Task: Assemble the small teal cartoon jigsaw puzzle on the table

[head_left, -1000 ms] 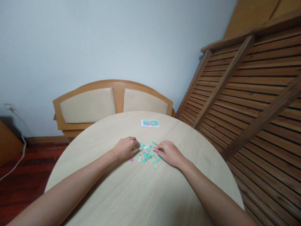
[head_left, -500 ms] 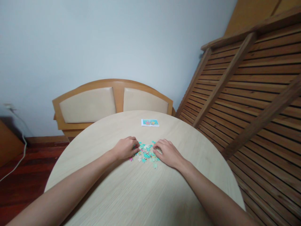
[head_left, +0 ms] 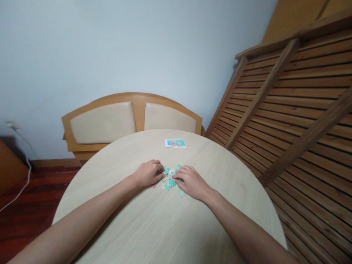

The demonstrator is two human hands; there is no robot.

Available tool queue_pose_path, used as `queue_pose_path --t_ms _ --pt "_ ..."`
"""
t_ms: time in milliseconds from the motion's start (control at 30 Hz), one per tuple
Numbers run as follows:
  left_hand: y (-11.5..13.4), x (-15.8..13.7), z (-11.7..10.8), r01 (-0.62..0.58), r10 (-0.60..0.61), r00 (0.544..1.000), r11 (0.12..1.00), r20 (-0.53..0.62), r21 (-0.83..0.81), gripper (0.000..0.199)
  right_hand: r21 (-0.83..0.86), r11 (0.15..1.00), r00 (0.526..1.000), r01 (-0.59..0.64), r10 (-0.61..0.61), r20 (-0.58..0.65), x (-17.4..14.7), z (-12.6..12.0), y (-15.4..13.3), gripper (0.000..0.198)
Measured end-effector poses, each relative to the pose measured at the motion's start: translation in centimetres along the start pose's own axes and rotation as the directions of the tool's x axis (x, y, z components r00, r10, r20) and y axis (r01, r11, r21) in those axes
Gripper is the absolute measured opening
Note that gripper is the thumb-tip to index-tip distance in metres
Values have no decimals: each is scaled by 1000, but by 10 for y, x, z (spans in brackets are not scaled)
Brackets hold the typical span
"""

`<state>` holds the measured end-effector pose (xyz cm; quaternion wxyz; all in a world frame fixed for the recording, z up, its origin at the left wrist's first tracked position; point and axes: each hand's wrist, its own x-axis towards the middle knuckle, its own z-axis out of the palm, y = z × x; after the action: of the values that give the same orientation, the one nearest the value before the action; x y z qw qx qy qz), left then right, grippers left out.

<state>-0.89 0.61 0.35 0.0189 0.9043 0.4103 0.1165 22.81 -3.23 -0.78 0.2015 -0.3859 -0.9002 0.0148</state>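
Right grip (head_left: 190, 181) deeper among puzzle pieces (head_left: 172, 183)

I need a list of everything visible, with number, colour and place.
table: one, pale wood, centre
puzzle pieces: many, mostly turquoise, some pink, on table
picture card: one, mostly turquoise, beyond pieces
headboard: one, tan and cream, behind table
slatted frame: one, brown, right
wood panel: one, tan, upper right
wall: one, pale blue, behind
socket: one, whitish, left
cable: one, white, left
furniture: one, brown, left edge
floor: one, dark red, lower left
left hand: one, bare, at pieces' left
right hand: one, bare, at pieces' right
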Motion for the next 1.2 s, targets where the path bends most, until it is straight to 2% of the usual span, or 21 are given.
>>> queue_pose_path --t_ms 200,433,600,833,900,1067,1200 --pt "-1 0 -1 -13 13 1000 1000 16 -17 22 -28 1000 1000 -7 7 -10 1 2 2 16" --pt "-6 1 -2 -28 28 999 999 26 -17 21 -41 993 992 -112 110 -58 3 4 4 18" --pt "-10 1 -1 -98 98 995 995 21 -10 24 -33 982 977 -184 179 -117 3 4 4 14" --pt "-10 1 -2 -151 151 989 988 5 27 30 -15 968 962 -250 247 -115 -1 7 6 7" --pt "-9 1 -3 -149 149 989 988 1 30 30 5 970 964 -243 242 -112 -2 8 6 8" --pt "-7 2 -5 -125 126 992 990 -10 62 26 70 993 994 -95 99 -55 -2 11 5 35" --pt "-8 2 -4 -113 114 993 991 -14 78 25 60 993 993 -103 106 -51 -2 12 5 29"
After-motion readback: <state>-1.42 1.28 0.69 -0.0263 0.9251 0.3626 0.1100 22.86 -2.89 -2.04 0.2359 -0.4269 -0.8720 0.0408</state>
